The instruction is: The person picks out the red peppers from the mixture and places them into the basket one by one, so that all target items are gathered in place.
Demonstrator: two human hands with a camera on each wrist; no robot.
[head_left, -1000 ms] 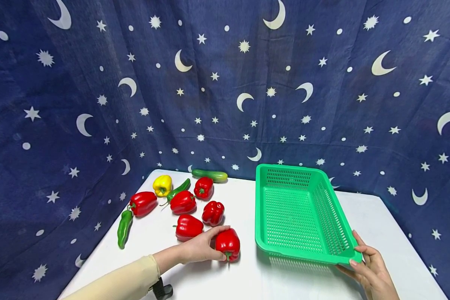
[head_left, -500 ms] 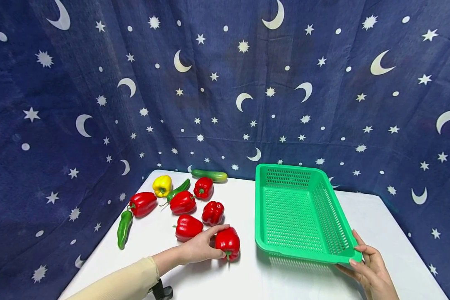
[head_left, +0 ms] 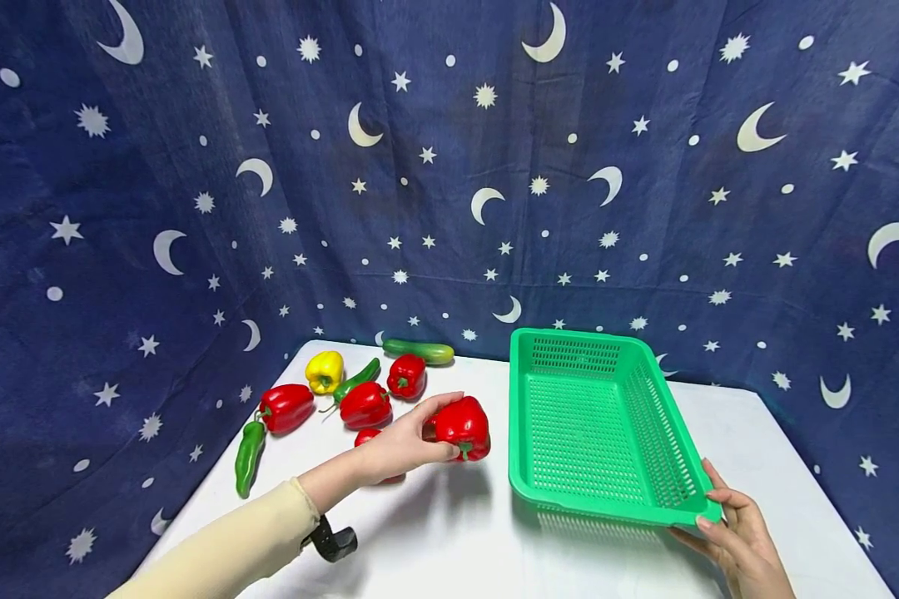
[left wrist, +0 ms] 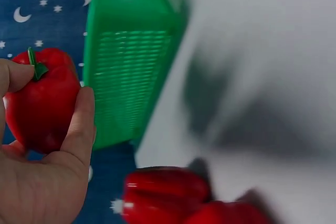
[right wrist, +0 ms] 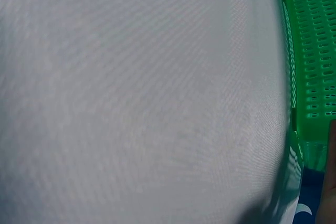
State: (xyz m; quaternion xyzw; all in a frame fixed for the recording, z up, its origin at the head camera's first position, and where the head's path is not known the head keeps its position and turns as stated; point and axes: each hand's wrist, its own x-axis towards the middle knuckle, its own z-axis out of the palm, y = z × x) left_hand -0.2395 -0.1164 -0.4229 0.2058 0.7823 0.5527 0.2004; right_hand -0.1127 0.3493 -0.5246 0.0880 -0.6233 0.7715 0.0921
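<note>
The left hand [head_left: 397,449] pinches a red pepper [head_left: 462,424] above the table [head_left: 434,566], left of the basket [head_left: 519,416]; the right hand [head_left: 745,541] pinches its near right corner. The glossy pepper likely wants a snug grip, the basket a steady one.

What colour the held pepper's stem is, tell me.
Green; the stem shows best in the left wrist view.

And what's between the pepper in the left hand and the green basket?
In the head view, only bare white tabletop shows between the red pepper and the green basket.
</note>
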